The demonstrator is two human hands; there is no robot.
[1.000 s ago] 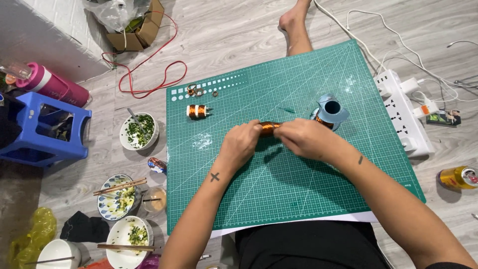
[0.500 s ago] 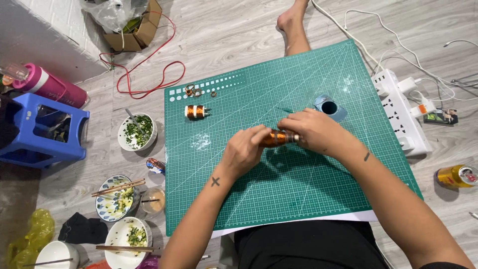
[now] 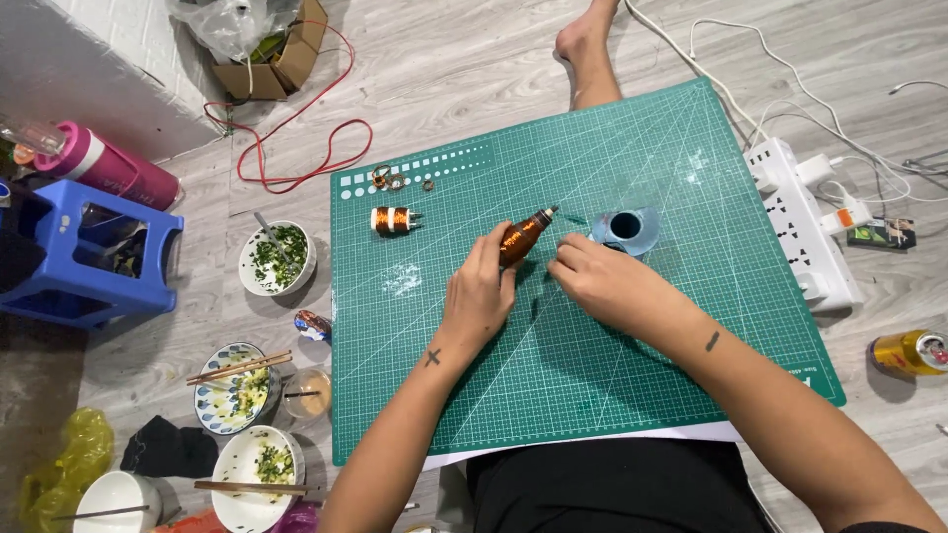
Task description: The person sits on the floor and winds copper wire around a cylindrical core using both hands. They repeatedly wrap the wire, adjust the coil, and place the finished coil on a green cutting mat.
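The person sits on the floor with a green cutting mat [image 3: 592,365] in front of the legs, and both hands are above the middle of it. The left hand [image 3: 479,296] is closed around a small copper-coloured coil [image 3: 521,237] that has a dark pointed tip; the fingers wrap its lower end, and the coil points up and to the right, lifted a little over the mat. The right hand [image 3: 602,281] is just beside it, with the fingers curled and pinched together near the coil, but I cannot tell if they hold a thin wire or nothing. Just behind the right hand a blue roll of tape [image 3: 624,229] lies flat on the mat. A second wound coil [image 3: 392,219] lies on the mat to the left, and some small rings [image 3: 390,180] are near the far edge. Left of the mat, on the wooden floor, stand bowls with chopsticks [image 3: 237,400] and a blue plastic stool [image 3: 89,262]. On the right a white power strip [image 3: 805,232] lies along the edge of the mat, and a yellow can [image 3: 908,352] lies on its side.
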